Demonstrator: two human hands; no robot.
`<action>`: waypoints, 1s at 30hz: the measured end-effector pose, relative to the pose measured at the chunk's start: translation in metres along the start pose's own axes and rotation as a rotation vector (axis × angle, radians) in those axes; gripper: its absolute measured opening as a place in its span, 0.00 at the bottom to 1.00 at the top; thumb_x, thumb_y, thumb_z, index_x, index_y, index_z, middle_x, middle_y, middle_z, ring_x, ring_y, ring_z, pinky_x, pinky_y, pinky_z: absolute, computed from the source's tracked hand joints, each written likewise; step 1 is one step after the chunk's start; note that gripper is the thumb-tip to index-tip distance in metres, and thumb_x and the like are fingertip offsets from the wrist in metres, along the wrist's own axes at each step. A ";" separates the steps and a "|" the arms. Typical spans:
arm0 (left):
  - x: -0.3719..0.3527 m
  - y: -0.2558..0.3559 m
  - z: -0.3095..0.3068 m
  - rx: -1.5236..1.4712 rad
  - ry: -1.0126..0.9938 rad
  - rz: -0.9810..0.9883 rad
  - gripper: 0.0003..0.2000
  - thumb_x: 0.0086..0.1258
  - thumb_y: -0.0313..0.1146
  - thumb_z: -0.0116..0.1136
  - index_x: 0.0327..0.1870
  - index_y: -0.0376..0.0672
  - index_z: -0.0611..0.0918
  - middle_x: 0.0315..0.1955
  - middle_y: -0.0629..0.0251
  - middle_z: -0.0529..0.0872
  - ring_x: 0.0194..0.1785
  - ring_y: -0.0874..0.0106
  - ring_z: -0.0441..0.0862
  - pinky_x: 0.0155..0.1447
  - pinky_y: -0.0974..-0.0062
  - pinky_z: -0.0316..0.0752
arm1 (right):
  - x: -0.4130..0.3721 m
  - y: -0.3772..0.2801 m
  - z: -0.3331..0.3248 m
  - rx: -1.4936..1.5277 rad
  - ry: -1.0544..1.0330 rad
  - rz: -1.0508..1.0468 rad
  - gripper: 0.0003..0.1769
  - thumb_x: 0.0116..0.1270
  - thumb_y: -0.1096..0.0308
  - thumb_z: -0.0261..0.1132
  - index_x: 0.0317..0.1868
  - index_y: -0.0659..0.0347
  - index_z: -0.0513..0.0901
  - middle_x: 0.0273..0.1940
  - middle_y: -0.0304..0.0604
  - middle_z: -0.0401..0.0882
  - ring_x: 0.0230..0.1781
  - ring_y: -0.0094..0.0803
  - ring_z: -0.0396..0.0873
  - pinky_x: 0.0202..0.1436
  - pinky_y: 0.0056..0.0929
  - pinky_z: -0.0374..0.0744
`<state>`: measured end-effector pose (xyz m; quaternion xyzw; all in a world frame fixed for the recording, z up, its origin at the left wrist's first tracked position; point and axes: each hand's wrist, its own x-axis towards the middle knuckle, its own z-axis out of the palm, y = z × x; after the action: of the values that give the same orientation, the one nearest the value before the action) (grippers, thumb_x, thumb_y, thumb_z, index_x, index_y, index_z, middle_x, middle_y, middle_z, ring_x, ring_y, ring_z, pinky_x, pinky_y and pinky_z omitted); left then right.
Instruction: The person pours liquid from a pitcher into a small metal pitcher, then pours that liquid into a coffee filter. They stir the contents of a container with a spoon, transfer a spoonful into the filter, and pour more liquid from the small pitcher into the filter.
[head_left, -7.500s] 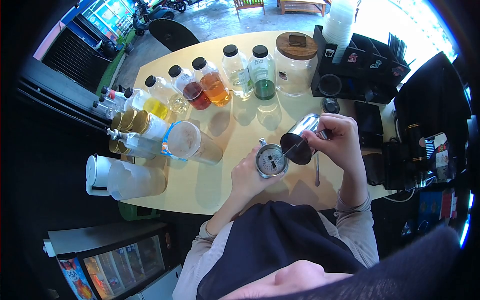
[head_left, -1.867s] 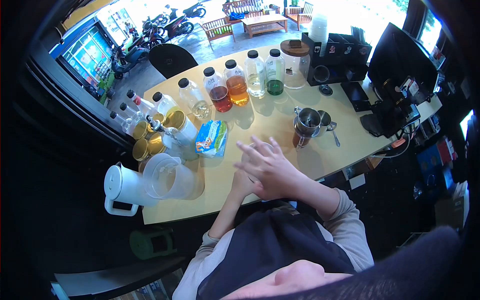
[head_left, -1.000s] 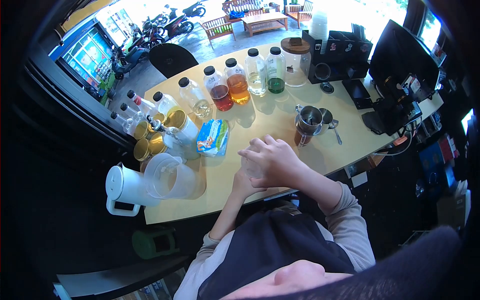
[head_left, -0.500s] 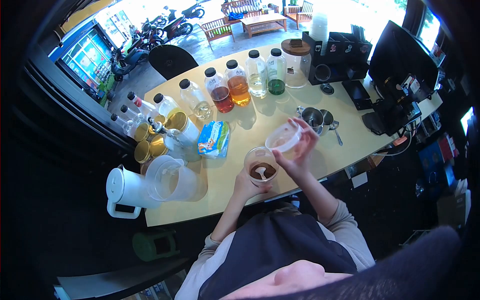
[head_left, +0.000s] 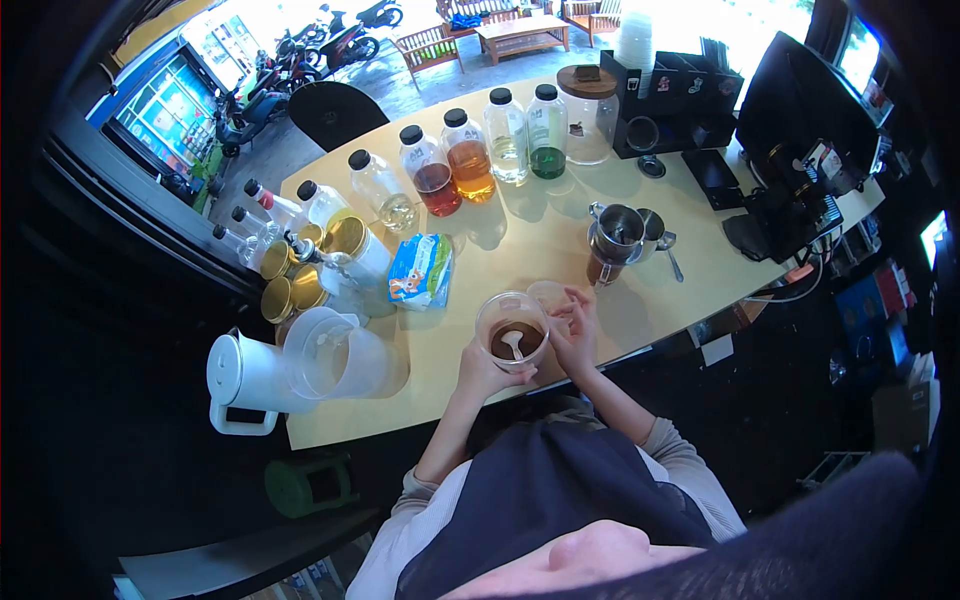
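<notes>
A clear round tub [head_left: 499, 309] with brown powder and a white spoon [head_left: 512, 343] in it is held near the table's front edge. My left hand [head_left: 487, 372] is wrapped round its lower left side. Just to the right, my right hand [head_left: 574, 335] is at a translucent lid [head_left: 547, 296], which lies low by the table top behind the tub. The fingers of my right hand are partly bent over the lid's right side; whether they grip it is unclear.
A blue tissue pack [head_left: 421, 270] lies left of the tub, near a clear pitcher [head_left: 325, 355] and a white jug [head_left: 250, 375]. Bottles [head_left: 436, 188] line the back. A metal filter on a glass cup [head_left: 606, 262] and a spoon [head_left: 675, 262] stand right.
My right hand has lowered the lid from above the tub's right to beside it, near the table. The tub stays in my left hand. The glass cup under the metal filter is now uncovered.
</notes>
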<state>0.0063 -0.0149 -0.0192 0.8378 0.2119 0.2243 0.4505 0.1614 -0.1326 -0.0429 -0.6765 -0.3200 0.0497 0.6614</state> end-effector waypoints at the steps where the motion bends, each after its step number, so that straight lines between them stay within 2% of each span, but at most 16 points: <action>1: -0.001 0.001 -0.001 0.002 0.003 -0.005 0.48 0.32 0.37 0.87 0.62 0.40 0.73 0.54 0.58 0.84 0.59 0.63 0.83 0.64 0.66 0.78 | -0.001 0.008 0.001 0.002 -0.005 0.002 0.15 0.59 0.63 0.77 0.39 0.61 0.81 0.65 0.54 0.67 0.70 0.52 0.67 0.70 0.46 0.69; 6: -0.002 0.006 -0.002 0.026 0.008 0.036 0.48 0.33 0.36 0.87 0.63 0.41 0.73 0.56 0.58 0.83 0.61 0.64 0.81 0.66 0.66 0.76 | 0.003 0.025 0.005 -0.217 -0.141 -0.109 0.10 0.61 0.66 0.75 0.36 0.63 0.86 0.68 0.57 0.68 0.71 0.57 0.66 0.71 0.49 0.69; 10: -0.002 0.002 0.001 -0.038 0.009 0.015 0.47 0.34 0.34 0.87 0.63 0.41 0.72 0.56 0.59 0.82 0.61 0.65 0.81 0.66 0.66 0.76 | 0.006 0.020 0.004 -0.266 -0.249 -0.042 0.08 0.62 0.68 0.73 0.38 0.62 0.87 0.68 0.57 0.68 0.72 0.57 0.65 0.71 0.49 0.69; 12: -0.003 0.001 0.002 -0.038 0.007 0.010 0.48 0.34 0.32 0.86 0.63 0.41 0.72 0.56 0.59 0.82 0.61 0.65 0.81 0.66 0.66 0.76 | 0.007 0.018 0.001 -0.470 -0.314 -0.121 0.08 0.62 0.70 0.71 0.41 0.61 0.87 0.66 0.57 0.72 0.71 0.53 0.67 0.72 0.48 0.69; 13: -0.003 0.002 0.002 -0.039 0.008 0.009 0.48 0.34 0.32 0.86 0.63 0.41 0.72 0.56 0.59 0.82 0.61 0.65 0.81 0.66 0.66 0.76 | 0.008 0.016 -0.002 -0.471 -0.315 -0.120 0.08 0.62 0.70 0.71 0.41 0.61 0.87 0.66 0.57 0.72 0.71 0.53 0.67 0.72 0.48 0.69; 15: -0.003 0.004 0.001 -0.073 0.004 -0.013 0.47 0.34 0.33 0.86 0.64 0.41 0.73 0.57 0.59 0.82 0.62 0.65 0.81 0.67 0.66 0.75 | 0.012 0.004 -0.009 -0.438 -0.316 -0.085 0.08 0.64 0.73 0.70 0.43 0.60 0.87 0.59 0.55 0.79 0.63 0.49 0.77 0.62 0.43 0.79; 16: -0.004 0.008 -0.001 -0.075 0.005 -0.016 0.47 0.34 0.33 0.86 0.64 0.41 0.73 0.57 0.59 0.82 0.62 0.65 0.81 0.67 0.66 0.75 | 0.015 -0.013 -0.012 -0.440 -0.319 -0.084 0.08 0.64 0.73 0.70 0.43 0.60 0.87 0.59 0.55 0.79 0.63 0.49 0.77 0.62 0.43 0.79; 18: -0.004 0.015 -0.003 0.008 -0.020 -0.104 0.47 0.34 0.34 0.87 0.63 0.42 0.74 0.57 0.60 0.82 0.61 0.65 0.81 0.67 0.66 0.75 | 0.020 -0.051 -0.022 -0.219 -0.113 -0.138 0.08 0.64 0.76 0.69 0.44 0.59 0.88 0.47 0.48 0.85 0.43 0.38 0.86 0.43 0.32 0.84; 19: -0.004 0.013 -0.002 0.002 -0.023 -0.106 0.47 0.34 0.34 0.87 0.63 0.42 0.74 0.57 0.60 0.82 0.61 0.65 0.81 0.67 0.66 0.75 | 0.022 -0.071 -0.030 -0.225 -0.113 -0.135 0.08 0.64 0.76 0.69 0.44 0.59 0.88 0.47 0.48 0.85 0.43 0.38 0.86 0.43 0.32 0.84; 21: -0.004 0.010 0.000 -0.026 0.072 0.000 0.46 0.33 0.43 0.86 0.62 0.45 0.77 0.51 0.59 0.88 0.57 0.62 0.86 0.61 0.65 0.80 | 0.027 -0.111 -0.046 -0.148 -0.146 -0.199 0.08 0.63 0.78 0.70 0.42 0.60 0.88 0.35 0.43 0.85 0.29 0.27 0.82 0.31 0.22 0.78; 22: -0.003 0.013 0.000 -0.028 0.069 0.000 0.46 0.33 0.43 0.86 0.62 0.45 0.77 0.51 0.59 0.88 0.57 0.62 0.86 0.61 0.65 0.80 | 0.029 -0.128 -0.053 -0.151 -0.144 -0.197 0.08 0.63 0.78 0.70 0.42 0.60 0.88 0.35 0.43 0.85 0.29 0.27 0.82 0.31 0.22 0.78; 24: -0.002 0.021 0.000 -0.104 0.076 0.025 0.46 0.33 0.44 0.86 0.62 0.47 0.77 0.53 0.60 0.87 0.57 0.61 0.85 0.61 0.65 0.80 | 0.030 -0.157 -0.065 -0.096 -0.396 -0.232 0.09 0.61 0.77 0.72 0.41 0.58 0.89 0.29 0.37 0.83 0.25 0.21 0.77 0.29 0.20 0.75; 26: 0.001 0.021 0.002 -0.007 0.094 0.094 0.47 0.34 0.45 0.86 0.62 0.47 0.76 0.54 0.60 0.86 0.57 0.61 0.85 0.61 0.65 0.80 | 0.035 -0.172 -0.069 -0.093 -0.448 -0.281 0.11 0.58 0.77 0.74 0.42 0.56 0.90 0.27 0.36 0.83 0.25 0.24 0.78 0.29 0.23 0.76; 28: 0.001 0.023 0.002 0.090 0.113 0.160 0.47 0.34 0.46 0.86 0.63 0.47 0.76 0.56 0.61 0.85 0.57 0.61 0.85 0.61 0.65 0.80 | 0.040 -0.182 -0.070 -0.191 -0.553 -0.542 0.14 0.55 0.77 0.75 0.42 0.54 0.91 0.26 0.37 0.83 0.24 0.29 0.77 0.28 0.26 0.76; 29: 0.001 0.025 -0.001 0.136 0.131 0.197 0.47 0.36 0.45 0.86 0.63 0.45 0.75 0.57 0.60 0.84 0.57 0.61 0.85 0.61 0.64 0.80 | 0.039 -0.187 -0.069 -0.270 -0.576 -0.528 0.11 0.56 0.72 0.75 0.41 0.53 0.91 0.26 0.38 0.84 0.25 0.32 0.79 0.29 0.30 0.78; 30: 0.001 0.026 -0.003 0.181 0.150 0.235 0.47 0.37 0.45 0.86 0.64 0.43 0.74 0.58 0.58 0.83 0.58 0.61 0.85 0.61 0.64 0.80 | 0.039 -0.188 -0.067 -0.271 -0.573 -0.525 0.11 0.56 0.72 0.75 0.41 0.53 0.91 0.26 0.38 0.84 0.25 0.32 0.79 0.29 0.30 0.78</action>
<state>0.0096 -0.0257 0.0044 0.8749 0.1648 0.3171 0.3269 0.1564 -0.1856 0.1533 -0.6115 -0.6568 0.0232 0.4406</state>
